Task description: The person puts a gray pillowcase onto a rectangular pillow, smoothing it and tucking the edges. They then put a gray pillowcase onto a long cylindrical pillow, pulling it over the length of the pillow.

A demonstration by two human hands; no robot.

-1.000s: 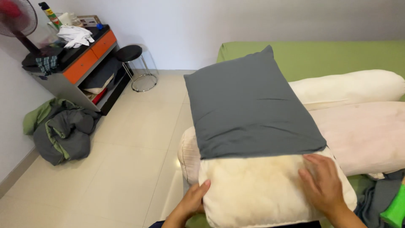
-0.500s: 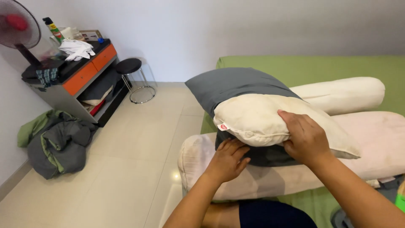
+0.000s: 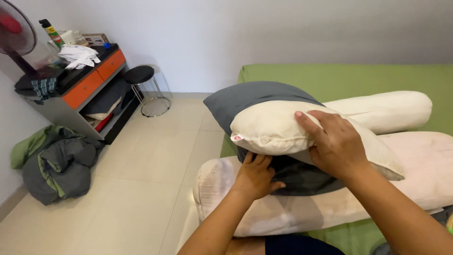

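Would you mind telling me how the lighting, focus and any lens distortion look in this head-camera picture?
In the head view, light is soft and even, with no harsh glare; the cream pillow and both hands, left hand and right hand, look sharp; a soft shadow lies under the pillow on the grey pillowcase; the wide lens bows the fan and cabinet at the left edge.

Head camera looks down, close over bed (image 3: 339, 78).

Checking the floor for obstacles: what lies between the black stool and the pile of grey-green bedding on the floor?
In the head view, between the black stool and the bedding pile stands the grey shelf unit with orange drawers; before it, bare tile floor.
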